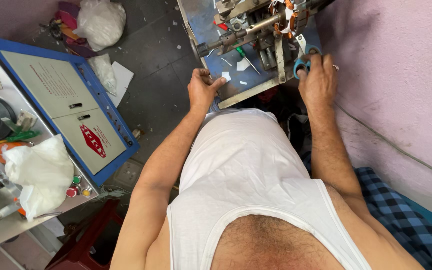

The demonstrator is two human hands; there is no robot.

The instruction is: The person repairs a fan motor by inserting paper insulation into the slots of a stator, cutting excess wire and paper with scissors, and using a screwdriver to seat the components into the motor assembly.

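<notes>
Head view, looking down. Right hand [318, 80] wrapped around small scissors with blue plastic handles [303, 64], fingers [302, 73] through the loops, just beside a grey metal machine with a long rod [256, 30]. Left hand [202, 90] curled on the edge of the blue metal counter [203, 20], thumb touching a small white paper scrap [226, 76], holding nothing. Little white scraps scattered nearby.

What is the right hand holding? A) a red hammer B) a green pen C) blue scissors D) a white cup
C: the right hand has its fingers through the blue handles of a pair of scissors, up by the metal machine.
</notes>
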